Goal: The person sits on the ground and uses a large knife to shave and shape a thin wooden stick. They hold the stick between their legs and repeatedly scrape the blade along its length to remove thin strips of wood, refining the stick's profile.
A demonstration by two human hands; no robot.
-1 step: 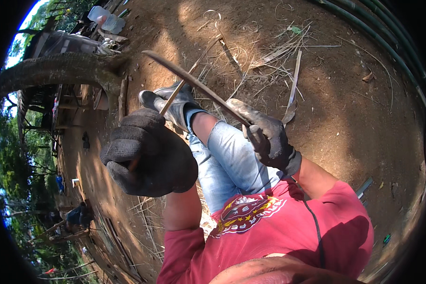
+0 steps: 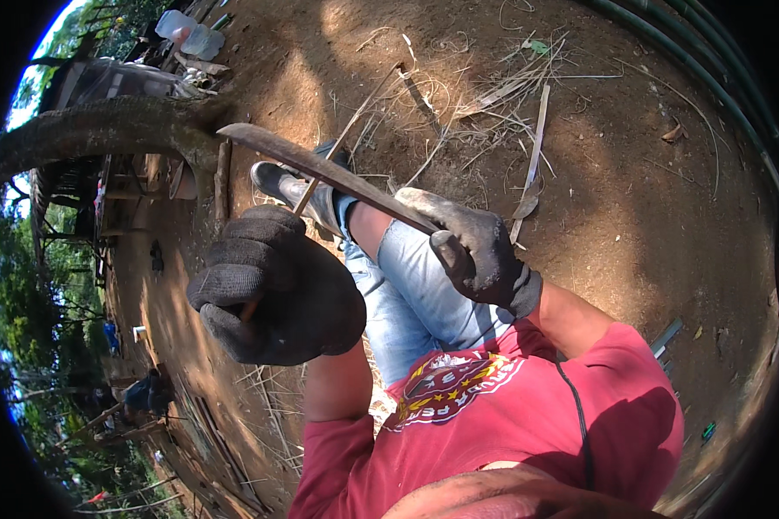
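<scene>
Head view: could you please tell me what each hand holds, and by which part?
Right hand: a long knife, by its handle. Left hand: a thin strip, by its near end.

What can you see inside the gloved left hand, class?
The left hand grips a thin strip that juts out beyond it. A brown bit shows between its curled fingers; whether the two join is hidden inside.

In the upper left, translucent plastic containers (image 2: 203,41) lie near a thick tree trunk (image 2: 104,130). Long green bamboo poles (image 2: 725,91) are placed at the upper right, and one dry brown leaf (image 2: 676,133) rests on the bare soil (image 2: 666,216).
</scene>
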